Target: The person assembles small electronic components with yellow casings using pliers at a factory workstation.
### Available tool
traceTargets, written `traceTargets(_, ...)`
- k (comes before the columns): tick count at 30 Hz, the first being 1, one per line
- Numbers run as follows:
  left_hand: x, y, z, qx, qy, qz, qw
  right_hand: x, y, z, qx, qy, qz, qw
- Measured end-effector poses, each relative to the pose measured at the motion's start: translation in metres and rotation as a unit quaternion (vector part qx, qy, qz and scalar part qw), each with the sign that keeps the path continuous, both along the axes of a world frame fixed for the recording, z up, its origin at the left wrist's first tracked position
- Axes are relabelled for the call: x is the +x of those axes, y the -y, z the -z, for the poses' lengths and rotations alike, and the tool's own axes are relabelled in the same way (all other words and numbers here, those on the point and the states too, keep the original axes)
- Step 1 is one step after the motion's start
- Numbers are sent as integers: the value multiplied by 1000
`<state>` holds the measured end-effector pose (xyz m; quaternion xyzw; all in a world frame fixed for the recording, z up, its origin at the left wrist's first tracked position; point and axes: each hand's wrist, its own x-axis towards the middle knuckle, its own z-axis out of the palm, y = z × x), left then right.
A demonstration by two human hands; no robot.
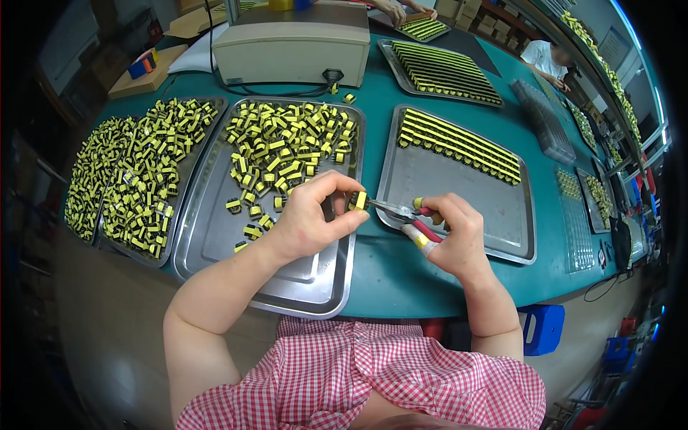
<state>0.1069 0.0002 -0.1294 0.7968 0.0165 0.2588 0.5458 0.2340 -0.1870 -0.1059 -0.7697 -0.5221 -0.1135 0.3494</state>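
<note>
Between the thumb and fingers of my left hand (315, 215) is a small yellow-and-black transformer (358, 201), held above the right edge of a metal tray. My right hand (455, 233) is closed round a pair of pliers (396, 210) with red and yellow handles, and their tips reach the transformer's right side. Whether the jaws grip any part of it is too small to tell. Below my left hand, loose transformers (276, 147) are heaped in the metal tray (333, 287). Right of the pliers, another tray (494, 229) holds neat rows of transformers (459, 147) along its far side.
More loose transformers (143, 179) fill trays at the left. A beige metal box (290, 54) with a black plug stands at the back. A full tray of rows (444, 72) and clear plastic trays (545, 122) lie farther right. Other people's hands (398, 11) work across the table.
</note>
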Motion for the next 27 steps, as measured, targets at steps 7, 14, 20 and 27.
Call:
traceTargets(7, -1, 0, -3, 43, -24, 6, 999, 2, 4, -3, -1, 24, 4, 1000)
traceTargets(14, 1, -2, 3, -30, -43, 5, 999, 4, -3, 6, -13, -44, 8, 999)
traceTargets(20, 1, -6, 7, -137, -45, 20, 989, 0, -6, 9, 16, -87, 11, 996)
traceTargets(27, 2, -7, 13, -140, -58, 32, 988, -3, -7, 12, 7, -50, 1, 999)
